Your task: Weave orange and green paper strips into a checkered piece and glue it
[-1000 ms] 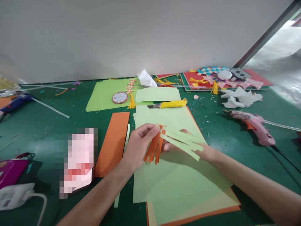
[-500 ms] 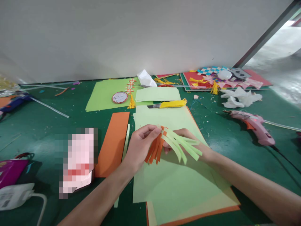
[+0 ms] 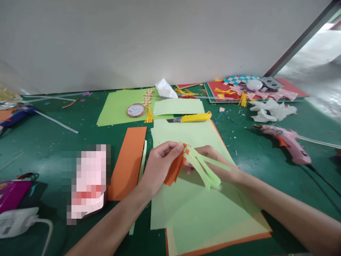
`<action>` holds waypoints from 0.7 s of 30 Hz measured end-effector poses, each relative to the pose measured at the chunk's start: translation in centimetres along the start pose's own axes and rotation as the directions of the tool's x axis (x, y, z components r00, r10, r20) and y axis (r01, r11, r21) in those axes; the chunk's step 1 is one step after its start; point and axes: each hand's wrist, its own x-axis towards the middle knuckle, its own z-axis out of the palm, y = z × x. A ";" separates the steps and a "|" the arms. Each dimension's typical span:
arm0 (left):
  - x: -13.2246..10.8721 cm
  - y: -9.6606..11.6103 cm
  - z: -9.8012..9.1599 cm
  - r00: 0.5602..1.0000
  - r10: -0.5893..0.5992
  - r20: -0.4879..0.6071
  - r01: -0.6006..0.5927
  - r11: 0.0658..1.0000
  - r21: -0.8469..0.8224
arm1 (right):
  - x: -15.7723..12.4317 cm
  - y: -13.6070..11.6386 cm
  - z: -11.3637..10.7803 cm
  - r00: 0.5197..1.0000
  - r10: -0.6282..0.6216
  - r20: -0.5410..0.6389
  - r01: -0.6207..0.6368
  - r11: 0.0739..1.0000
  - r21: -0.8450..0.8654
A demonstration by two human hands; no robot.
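Observation:
A small weave of orange and light green paper strips [image 3: 185,150] hangs over the green sheets, its loose orange ends down to the left and its green ends fanned to the right. My left hand [image 3: 161,159] pinches its upper left corner between thumb and fingers. Behind the green strips, my right hand [image 3: 207,153] is closed at the weave's right side; most of its fingertips are hidden. Beneath both hands lies a stack of pale green paper [image 3: 183,217] with orange sheets under it. A yellow utility knife [image 3: 195,117], blade out, rests at the stack's top.
To the left lie an orange paper strip [image 3: 128,163] and a blurred-out phone [image 3: 90,181]. At right sits a pink glue gun [image 3: 289,142] with crumpled tissue [image 3: 274,110] behind. A round tin lid [image 3: 135,110] and a yellow tassel [image 3: 149,115] are at the back, before a grey wall.
The loose green strips have swung closer together and lower, with one now lying apart across my right wrist. The orange ends have bunched together. Both hands stay almost in place.

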 end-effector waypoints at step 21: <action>-0.4 -0.7 0.1 0.910 0.325 -0.257 -0.217 0.902 0.374 | -0.3 0.1 1.1 0.954 -0.223 -0.200 0.180 0.961 -0.211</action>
